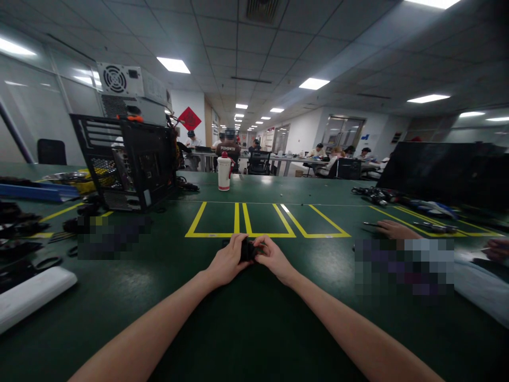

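Both of my hands meet over the green table (159, 297), just on the near side of the yellow tape outlines (270, 235). Between them is a small black object (247, 250), mostly covered by fingers, so its kind does not show. My left hand (228, 261) wraps round it from the left, fingers over its top. At its right side, the bent fingers and thumb of my right hand (274, 258) pinch the object's edge.
A black computer case (147, 164) stands at the back left, with power supplies (119, 79) above it. A white bottle (224, 174) stands beyond the tape. A white bar-shaped thing (35, 297) lies at left. On the right, another person's hand (397, 230) rests near cables and a dark monitor (429, 167).
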### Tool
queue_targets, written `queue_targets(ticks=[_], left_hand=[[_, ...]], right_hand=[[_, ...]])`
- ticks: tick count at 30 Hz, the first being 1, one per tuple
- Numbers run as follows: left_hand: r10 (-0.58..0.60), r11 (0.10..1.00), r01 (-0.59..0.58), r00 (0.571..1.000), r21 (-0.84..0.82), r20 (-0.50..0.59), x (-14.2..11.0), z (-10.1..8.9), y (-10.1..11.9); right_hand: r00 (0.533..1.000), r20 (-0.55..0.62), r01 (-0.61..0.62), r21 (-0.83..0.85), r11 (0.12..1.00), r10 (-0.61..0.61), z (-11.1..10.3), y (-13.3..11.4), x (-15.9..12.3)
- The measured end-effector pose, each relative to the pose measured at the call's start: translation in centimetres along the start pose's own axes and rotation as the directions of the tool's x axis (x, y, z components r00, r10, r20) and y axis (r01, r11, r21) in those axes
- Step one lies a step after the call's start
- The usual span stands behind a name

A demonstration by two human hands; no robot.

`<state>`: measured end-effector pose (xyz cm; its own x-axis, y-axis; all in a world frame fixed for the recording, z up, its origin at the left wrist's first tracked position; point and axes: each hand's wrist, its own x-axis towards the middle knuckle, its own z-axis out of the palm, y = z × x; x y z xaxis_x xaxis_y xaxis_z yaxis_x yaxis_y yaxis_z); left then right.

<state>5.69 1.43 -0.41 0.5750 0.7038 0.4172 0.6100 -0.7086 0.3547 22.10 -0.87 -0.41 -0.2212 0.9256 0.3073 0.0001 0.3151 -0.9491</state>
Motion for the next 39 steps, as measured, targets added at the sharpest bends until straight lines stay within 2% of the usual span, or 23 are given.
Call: queue_targets(ticks=[3,5,8,11,13,16,20,23,26,31,34,37,39], left_hand=[[-0.004,1.0,0.004,1.0,0.014,-0.008,0.0,0.0,-0.2],[-0.03,0.999,0.03,1.0,0.019,-0.006,0.0,0.0,-0.4],[-0.123,0.992,0.123,0.992,0.013,0.023,0.4,-0.2,-0.8],[-0.226,0.972,0.231,0.969,-0.037,0.104,0.9,-0.5,-1.4],[-0.266,0.959,0.278,0.952,-0.062,0.151,1.1,-0.6,-1.7],[-0.293,0.95,0.305,0.944,-0.061,0.155,1.3,-0.5,-1.9],[-0.284,0.952,0.297,0.947,-0.07,0.148,1.3,-0.3,-2.0],[-0.267,0.955,0.282,0.952,-0.088,0.15,1.2,-0.4,-1.9],[-0.265,0.956,0.28,0.953,-0.088,0.146,1.2,-0.4,-1.9],[-0.293,0.944,0.31,0.945,-0.11,0.145,1.3,-0.3,-1.7],[-0.302,0.937,0.324,0.94,-0.132,0.159,0.9,-0.8,-1.2],[-0.287,0.931,0.322,0.936,-0.172,0.201,-0.9,-2.2,-0.4],[-0.27,0.919,0.329,0.927,-0.219,0.26,-3.3,-3.5,0.2]], right_hand=[[1.0,-0.01,-0.005,-0.08,0.997,0.004,-0.1,0.7,0.0],[0.997,-0.073,0.013,-0.186,0.982,-0.027,-0.3,1.2,0.0],[0.975,-0.204,0.014,-0.336,0.942,-0.087,-0.6,1.7,-0.1],[0.967,-0.245,-0.043,-0.419,0.907,-0.068,-0.7,1.6,0.0],[0.973,-0.226,-0.079,-0.481,0.873,-0.036,-0.5,1.1,-0.1],[0.989,-0.149,-0.099,-0.589,0.802,0.012,0.1,-0.1,-0.4],[0.998,0.042,0.007,-0.731,0.682,0.035,0.9,-1.4,-1.1],[0.994,0.113,0.083,-0.815,0.573,0.016,1.2,-1.5,-1.5],[0.994,0.112,0.089,-0.84,0.535,0.01,1.1,-1.3,-1.6],[1.0,-0.019,-0.022,-0.865,0.502,0.01,1.1,-1.3,-1.6],[0.999,-0.046,-0.048,-0.871,0.49,0.017,1.4,-2.0,-2.2],[0.998,-0.042,-0.057,-0.866,0.496,0.041,2.0,-3.3,-4.0],[0.997,-0.026,-0.06,-0.865,0.498,0.076,2.7,-4.4,-5.9]])
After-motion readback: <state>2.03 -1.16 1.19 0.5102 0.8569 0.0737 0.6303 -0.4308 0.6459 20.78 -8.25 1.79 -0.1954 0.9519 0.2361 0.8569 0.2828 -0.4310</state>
